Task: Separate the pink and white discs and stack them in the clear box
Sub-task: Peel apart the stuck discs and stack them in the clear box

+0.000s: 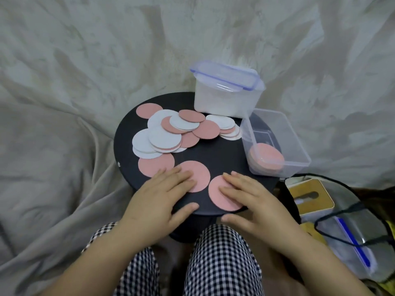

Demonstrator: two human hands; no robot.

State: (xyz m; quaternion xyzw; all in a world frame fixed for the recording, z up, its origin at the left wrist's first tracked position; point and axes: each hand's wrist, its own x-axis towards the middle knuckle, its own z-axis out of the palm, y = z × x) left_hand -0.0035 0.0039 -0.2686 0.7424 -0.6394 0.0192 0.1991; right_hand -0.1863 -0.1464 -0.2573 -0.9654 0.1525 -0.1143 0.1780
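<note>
A mixed heap of pink and white discs (177,131) lies on the back half of a round black table (224,159). My left hand (158,201) rests flat, fingers straight, on a pink disc (198,174) near the front. My right hand (252,201) lies flat on another pink disc (218,193) beside it. A third loose pink disc (154,165) sits to the left. The clear box (299,150) stands open at the table's right edge and holds a small stack of pink discs (267,159).
A lidded tub (226,92) with white contents stands at the table's back. To the right on the floor are a wooden-topped box (310,195), black cables (350,208) and a lid with blue clips (352,242). Crumpled grey cloth (64,103) surrounds the table. Checked trousers (220,263) are below.
</note>
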